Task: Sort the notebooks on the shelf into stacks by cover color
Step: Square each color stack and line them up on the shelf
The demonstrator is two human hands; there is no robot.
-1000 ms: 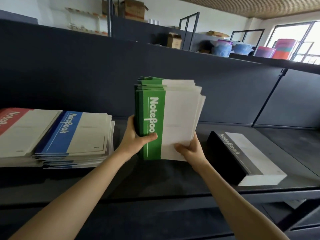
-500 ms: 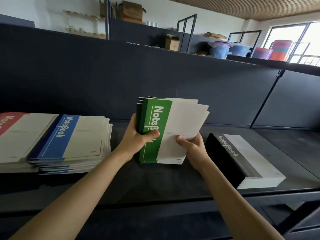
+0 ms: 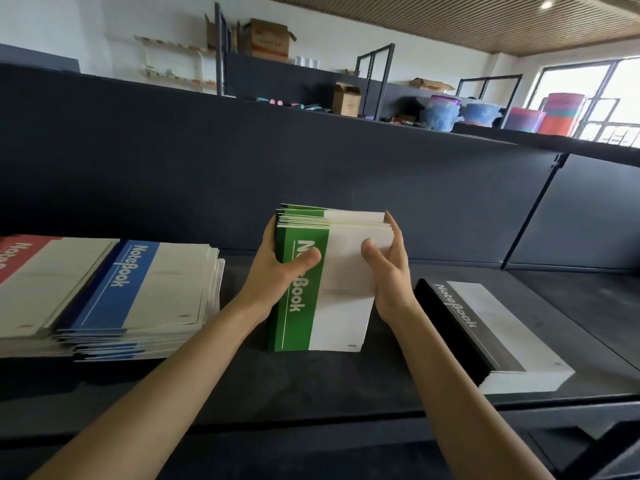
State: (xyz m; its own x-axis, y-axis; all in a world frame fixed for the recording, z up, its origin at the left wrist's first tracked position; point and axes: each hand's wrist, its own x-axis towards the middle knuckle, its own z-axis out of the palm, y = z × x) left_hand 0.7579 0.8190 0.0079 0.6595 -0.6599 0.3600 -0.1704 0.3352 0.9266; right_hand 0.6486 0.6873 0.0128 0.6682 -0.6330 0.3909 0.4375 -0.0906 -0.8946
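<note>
Left hand (image 3: 277, 277), right hand (image 3: 391, 275) grip green notebooks (image 3: 298, 329) between (upright).

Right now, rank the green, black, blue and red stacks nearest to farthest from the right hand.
1. green stack, in the right hand
2. black stack, to its right
3. blue stack, left
4. red stack, far left

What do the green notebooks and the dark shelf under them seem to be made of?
Green notebooks: paper with thin card covers, smooth and matte; the uneven top edges show many thin white sheets. Shelf: probably painted metal, dark grey and matte, judging by its thin flat boards and slim posts; the surface could also be a mat.
</note>
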